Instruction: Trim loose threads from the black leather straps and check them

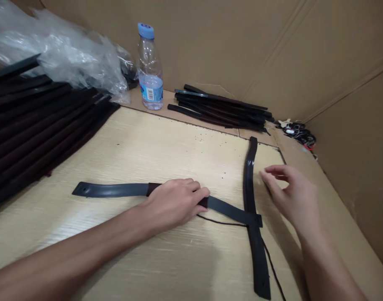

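Note:
My left hand [178, 200] is closed over the middle of a long dark grey flat strip [116, 190], where a dark brown sleeve [152, 188] wraps it. The strip lies crosswise on the board, its right end over a second black strip [249, 179] that runs away from me. A thin dark cord [224, 223] comes from under my left hand, passes the crossing and trails toward the near edge. Right of the second strip, my right hand [293, 198] is raised with thumb and fingertips brought together. What they hold, if anything, I cannot make out.
Many dark strips [47, 121] lie piled at left, beside crumpled clear plastic [75, 54]. A part-filled water bottle [151, 75] stands at the back, near a smaller bundle of strips [222, 108]. Tangled cords [299, 133] sit in the back right corner. Cardboard walls [241, 46] rise behind.

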Demonstrator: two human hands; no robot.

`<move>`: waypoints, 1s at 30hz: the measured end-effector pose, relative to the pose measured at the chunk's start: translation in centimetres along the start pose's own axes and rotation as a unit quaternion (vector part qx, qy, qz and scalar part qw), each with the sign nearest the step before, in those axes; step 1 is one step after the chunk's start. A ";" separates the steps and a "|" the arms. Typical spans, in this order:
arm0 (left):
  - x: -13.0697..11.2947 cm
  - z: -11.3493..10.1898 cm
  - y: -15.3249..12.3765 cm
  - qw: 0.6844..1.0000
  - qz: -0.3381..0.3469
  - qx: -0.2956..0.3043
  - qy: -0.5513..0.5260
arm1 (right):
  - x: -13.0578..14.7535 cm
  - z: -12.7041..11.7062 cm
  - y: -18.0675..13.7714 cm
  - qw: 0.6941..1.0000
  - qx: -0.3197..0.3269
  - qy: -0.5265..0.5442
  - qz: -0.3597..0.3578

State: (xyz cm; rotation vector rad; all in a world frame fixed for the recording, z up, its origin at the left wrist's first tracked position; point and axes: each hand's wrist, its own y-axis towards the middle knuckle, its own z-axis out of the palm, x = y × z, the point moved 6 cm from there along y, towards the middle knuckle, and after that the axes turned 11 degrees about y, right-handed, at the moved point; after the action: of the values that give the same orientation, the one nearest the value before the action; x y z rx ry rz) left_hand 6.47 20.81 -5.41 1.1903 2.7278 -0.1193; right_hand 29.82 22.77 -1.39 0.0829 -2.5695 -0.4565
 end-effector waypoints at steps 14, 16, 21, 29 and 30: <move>0.2 -0.8 -0.3 0.993 -0.002 -0.110 0.046 | 7.6 5.1 -5.4 0.925 0.256 0.066 -0.272; 0.5 -0.9 -0.3 0.990 -0.007 -0.116 0.078 | 7.4 5.0 -5.4 0.925 0.262 0.045 -0.271; 2.4 -1.5 -0.4 0.983 -0.075 -0.102 0.136 | 6.4 4.4 -4.8 0.939 0.232 0.004 -0.253; 4.3 -2.4 -0.6 0.974 -0.088 -0.161 0.136 | 4.8 3.9 -3.8 0.950 0.231 0.015 -0.207; 4.4 -2.4 -0.7 0.972 -0.076 -0.176 0.136 | 4.7 3.9 -3.6 0.952 0.232 0.021 -0.199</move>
State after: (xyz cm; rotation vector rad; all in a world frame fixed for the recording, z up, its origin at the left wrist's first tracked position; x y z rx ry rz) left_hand 2.77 23.82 -3.85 0.9556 2.8992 0.5268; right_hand 23.67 19.83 -3.44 0.7779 -2.5647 0.0232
